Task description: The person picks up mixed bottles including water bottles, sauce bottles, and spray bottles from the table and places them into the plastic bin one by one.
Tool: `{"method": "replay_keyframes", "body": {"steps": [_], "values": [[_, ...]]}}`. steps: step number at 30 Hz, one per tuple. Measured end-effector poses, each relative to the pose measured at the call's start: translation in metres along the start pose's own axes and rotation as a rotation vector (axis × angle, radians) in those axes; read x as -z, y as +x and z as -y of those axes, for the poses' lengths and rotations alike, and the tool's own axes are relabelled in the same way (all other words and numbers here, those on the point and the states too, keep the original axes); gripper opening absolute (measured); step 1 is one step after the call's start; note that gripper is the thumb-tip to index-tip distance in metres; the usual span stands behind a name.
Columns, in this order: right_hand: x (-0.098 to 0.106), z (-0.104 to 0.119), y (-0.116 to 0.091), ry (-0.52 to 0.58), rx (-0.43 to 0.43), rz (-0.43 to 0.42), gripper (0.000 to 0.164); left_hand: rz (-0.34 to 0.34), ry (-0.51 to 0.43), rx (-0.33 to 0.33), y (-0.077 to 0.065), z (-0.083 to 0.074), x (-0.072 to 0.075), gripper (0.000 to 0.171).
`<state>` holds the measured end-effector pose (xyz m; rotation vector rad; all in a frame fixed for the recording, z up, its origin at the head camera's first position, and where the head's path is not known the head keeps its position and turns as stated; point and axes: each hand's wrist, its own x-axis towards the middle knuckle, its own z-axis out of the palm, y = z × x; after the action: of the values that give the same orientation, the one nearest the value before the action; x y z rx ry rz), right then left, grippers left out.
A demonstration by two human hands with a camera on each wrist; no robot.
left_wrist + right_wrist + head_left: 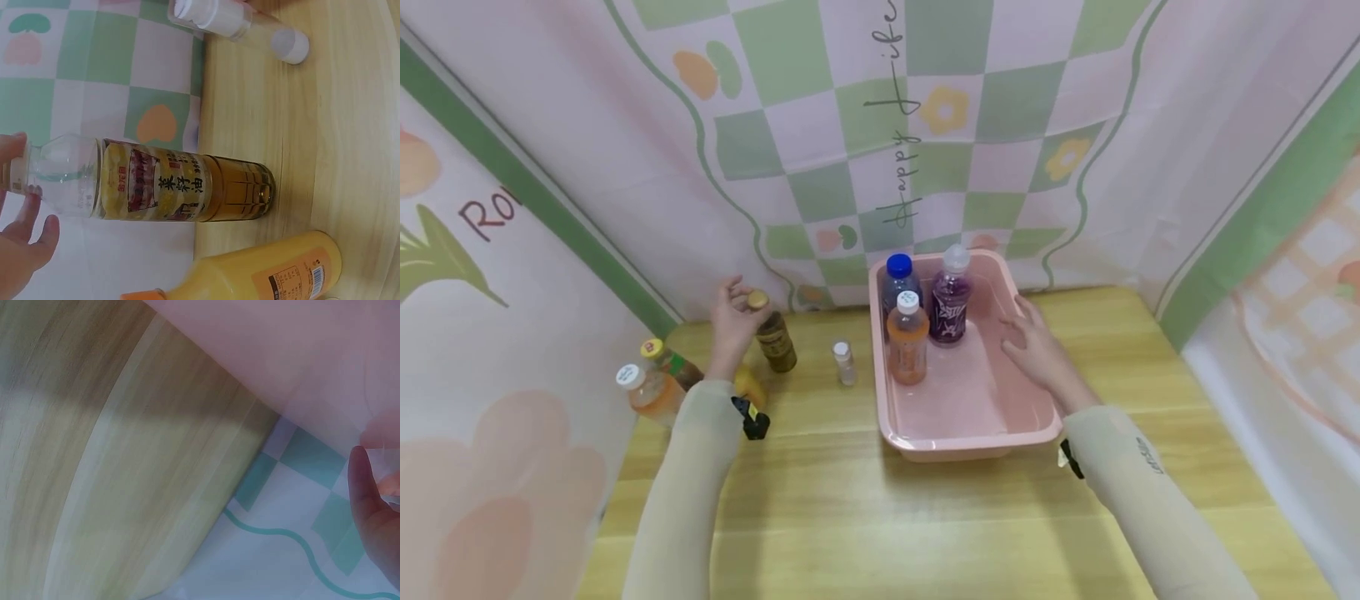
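My left hand (736, 321) grips the capped top of a rapeseed oil bottle (169, 184), its fingers around the cap and neck. The bottle stands slightly tilted on the table, brown oil in its lower part. At the right side of a pink basin (977, 408), my right hand (1037, 350) rests by the rim with loosely bent fingers; part of it shows in the right wrist view. Inside the basin stand a blue-capped bottle (898, 287), a purple drink bottle (950, 308) and a white-capped orange drink bottle (908, 346).
Between the oil bottle and basin stands a small white-capped bottle (845, 365). A yellow bottle (275, 269) is beside the oil bottle. Farther left are a yellow-capped bottle (673, 364) and another orange drink bottle (655, 396). A patterned cloth (805, 142) hangs behind the wooden table (835, 517).
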<state>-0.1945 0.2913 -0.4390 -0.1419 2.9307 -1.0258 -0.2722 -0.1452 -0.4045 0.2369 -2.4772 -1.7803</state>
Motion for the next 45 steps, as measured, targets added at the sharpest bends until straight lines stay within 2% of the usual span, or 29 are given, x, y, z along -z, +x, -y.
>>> {"method": "replay_keyframes", "body": {"steps": [5,8,11,18,29,38,45], "values": [[-0.002,0.000,-0.001,0.010,-0.007,0.000,0.049,0.010,0.019,-0.048,-0.003,0.001,-0.005,0.072],[-0.004,0.000,0.000,0.011,-0.012,0.002,0.049,-0.009,0.003,-0.060,-0.003,0.002,-0.007,0.070],[-0.007,0.000,0.000,0.009,-0.013,0.007,0.048,-0.052,-0.043,-0.046,-0.005,0.004,-0.007,0.069],[-0.012,-0.001,-0.002,0.006,-0.004,0.019,0.048,-0.171,-0.149,0.040,-0.010,0.016,0.002,0.071],[-0.009,-0.005,-0.004,-0.001,0.008,0.003,0.047,-0.178,-0.156,0.051,-0.009,0.022,0.000,0.077],[-0.006,-0.005,-0.002,-0.008,0.021,-0.018,0.047,-0.198,-0.185,0.022,-0.012,0.004,0.002,0.077],[-0.003,-0.003,0.000,0.002,0.019,-0.010,0.048,-0.261,-0.270,-0.120,-0.016,-0.021,0.002,0.070]]}}
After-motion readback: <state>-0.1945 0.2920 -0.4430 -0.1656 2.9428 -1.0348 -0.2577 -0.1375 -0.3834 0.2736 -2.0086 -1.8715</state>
